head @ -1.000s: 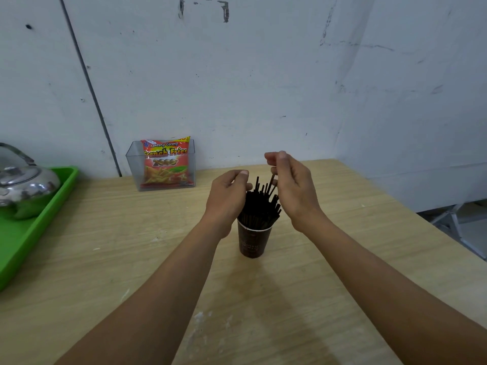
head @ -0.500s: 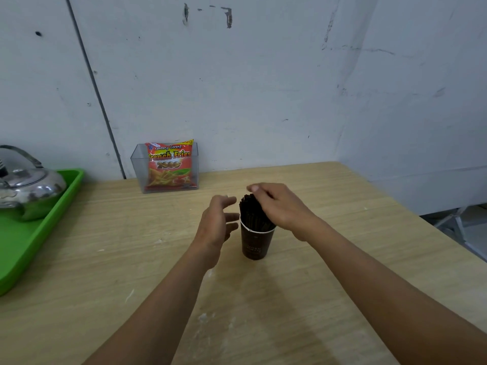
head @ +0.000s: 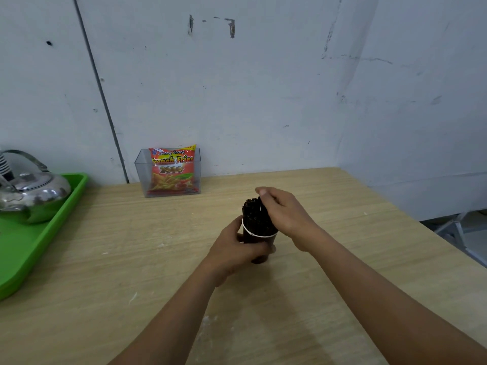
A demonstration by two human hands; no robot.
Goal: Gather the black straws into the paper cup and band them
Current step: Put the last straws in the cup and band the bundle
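Note:
A dark brown paper cup (head: 259,258) with a white rim stands on the wooden table (head: 131,259), near its middle. A tight bunch of black straws (head: 254,214) stands upright in it, tops level. My left hand (head: 237,252) grips the cup's side from the left, fingers wrapped round its front. My right hand (head: 284,212) lies over the right side of the straw bunch with its fingers curled round the tops. A thin pale line runs by the fingers; I cannot tell if it is a band.
A clear plastic box holding a red French Fries snack bag (head: 172,169) stands against the back wall. At the far left a green tray (head: 39,241) carries a steel kettle (head: 31,193). The table's right edge drops off to the floor.
My right hand came down from pinching single straws and now covers the bunch. The straws went from uneven to level. My left hand moved off the straws and took hold of the cup.

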